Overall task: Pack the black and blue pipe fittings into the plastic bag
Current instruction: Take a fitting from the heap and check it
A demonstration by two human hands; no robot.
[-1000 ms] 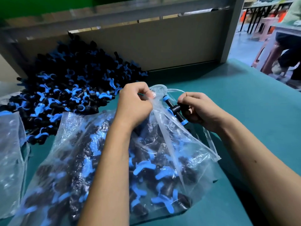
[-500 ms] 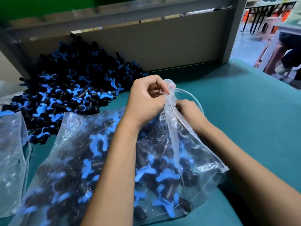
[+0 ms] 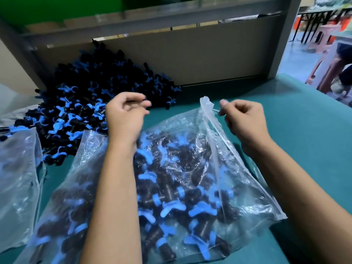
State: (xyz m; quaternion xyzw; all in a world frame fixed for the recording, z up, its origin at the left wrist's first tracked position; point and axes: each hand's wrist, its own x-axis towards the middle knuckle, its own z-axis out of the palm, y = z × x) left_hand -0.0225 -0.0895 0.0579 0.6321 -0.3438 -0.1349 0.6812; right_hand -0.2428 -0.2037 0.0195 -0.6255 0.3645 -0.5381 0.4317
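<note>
Your left hand (image 3: 124,113) hovered over the green table (image 3: 304,130) between the bag (image 3: 190,168) and the loose pile of fittings (image 3: 91,103), its fingers loosely curled. Motion blur hid whether they gripped anything; I cannot tell. Your right hand (image 3: 243,119) hung just beside the bag's raised mouth, fingers curled, thumb and forefinger close to the zip strip; whether they pinched it is unclear.

By the look of it, you were between loads: the bag lay on its side on the table, bulging with black tee-shaped fittings capped in blue, while a large heap sat against the backboard (image 3: 200,58).

The next move likely calls for taking more fittings from the pile while keeping the mouth open. The film is thin, clear and crinkled, prone to collapse; the fittings are hard, knobbly plastic, apt to snag on it. A second bag (image 3: 17,178) lay at the left.
</note>
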